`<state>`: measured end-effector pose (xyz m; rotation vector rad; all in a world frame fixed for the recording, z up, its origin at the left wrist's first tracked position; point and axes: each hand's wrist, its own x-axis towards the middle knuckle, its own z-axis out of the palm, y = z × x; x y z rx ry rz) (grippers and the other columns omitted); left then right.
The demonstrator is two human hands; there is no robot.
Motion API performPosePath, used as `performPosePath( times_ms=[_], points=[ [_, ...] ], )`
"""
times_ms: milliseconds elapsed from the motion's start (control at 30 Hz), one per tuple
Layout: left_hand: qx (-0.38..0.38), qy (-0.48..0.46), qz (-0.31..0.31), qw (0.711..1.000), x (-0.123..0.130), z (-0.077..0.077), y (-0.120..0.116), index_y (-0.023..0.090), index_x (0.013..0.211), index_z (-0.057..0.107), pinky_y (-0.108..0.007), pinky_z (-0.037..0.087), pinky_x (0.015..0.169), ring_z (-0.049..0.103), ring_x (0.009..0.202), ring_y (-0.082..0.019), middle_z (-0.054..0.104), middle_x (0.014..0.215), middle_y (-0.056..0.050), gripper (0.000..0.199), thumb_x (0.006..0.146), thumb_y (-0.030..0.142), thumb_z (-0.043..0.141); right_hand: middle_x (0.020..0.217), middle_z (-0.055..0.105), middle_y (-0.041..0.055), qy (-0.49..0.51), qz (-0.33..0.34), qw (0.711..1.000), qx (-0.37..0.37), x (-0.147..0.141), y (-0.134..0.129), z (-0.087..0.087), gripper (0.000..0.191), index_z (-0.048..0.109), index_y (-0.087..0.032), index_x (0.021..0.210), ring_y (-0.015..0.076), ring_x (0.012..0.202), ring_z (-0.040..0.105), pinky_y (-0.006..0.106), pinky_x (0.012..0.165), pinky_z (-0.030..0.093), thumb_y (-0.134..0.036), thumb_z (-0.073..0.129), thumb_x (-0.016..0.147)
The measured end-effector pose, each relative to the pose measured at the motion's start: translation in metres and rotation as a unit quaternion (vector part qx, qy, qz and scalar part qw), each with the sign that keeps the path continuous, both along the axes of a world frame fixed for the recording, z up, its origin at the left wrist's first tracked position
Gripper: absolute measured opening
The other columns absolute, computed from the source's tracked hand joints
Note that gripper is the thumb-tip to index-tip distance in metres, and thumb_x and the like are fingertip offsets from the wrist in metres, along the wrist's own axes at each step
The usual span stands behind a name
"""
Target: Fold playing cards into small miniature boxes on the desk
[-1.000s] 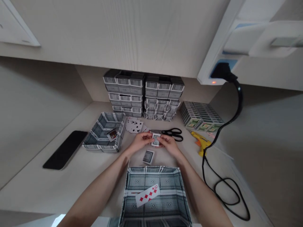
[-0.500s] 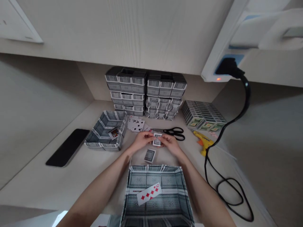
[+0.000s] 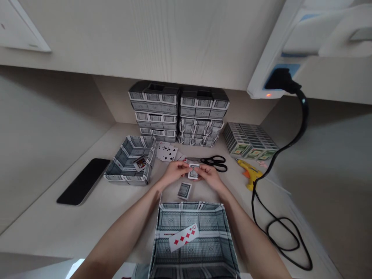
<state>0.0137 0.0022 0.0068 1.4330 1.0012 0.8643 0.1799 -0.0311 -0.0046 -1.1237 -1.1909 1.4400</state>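
Between my two hands is a playing card (image 3: pixel 193 171), back side up with a grey pattern and white border; whether it is one card or a few stacked I cannot tell. My left hand (image 3: pixel 176 172) pinches its left edge and my right hand (image 3: pixel 209 175) its right edge, thumbs on top. Just below them on the desk lies a small stack of cards (image 3: pixel 184 190), backs up. Nearest me stands a large open box (image 3: pixel 200 254) made of cards, with a cut nine of diamonds (image 3: pixel 183 237) inside it.
A smaller card box (image 3: pixel 124 177) and a black phone (image 3: pixel 83 181) lie left. Behind my hands are loose cards (image 3: pixel 167 152) and black scissors (image 3: pixel 216 163). Stacked card boxes (image 3: pixel 200 104) and packed decks (image 3: pixel 249 140) stand at the back. A yellow glue gun (image 3: pixel 250 174) and black cable (image 3: pixel 252 211) lie right.
Both hands keep the same grip on the card, and the things on the desk stay put. Only the camera view shifts very slightly.
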Motion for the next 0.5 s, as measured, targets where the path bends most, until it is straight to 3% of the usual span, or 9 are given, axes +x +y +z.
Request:
performPosePath(
  times_ms=[500],
  points=[
    [-0.011,0.006,0.007,1.000,0.0003,-0.0011,-0.0010,0.011,0.066,0.065,-0.019,0.027,0.042,0.037,0.040,-0.006,0.049,0.044,0.005,0.027,0.058,0.036,0.070,0.063,0.063,0.0002,-0.003,0.007,1.000,0.005,0.0014,0.0002,-0.0009,0.029,0.066,-0.016,0.071,0.0147,0.060,0.058,0.030,0.057,0.052,-0.044,0.067,0.063]
  ],
)
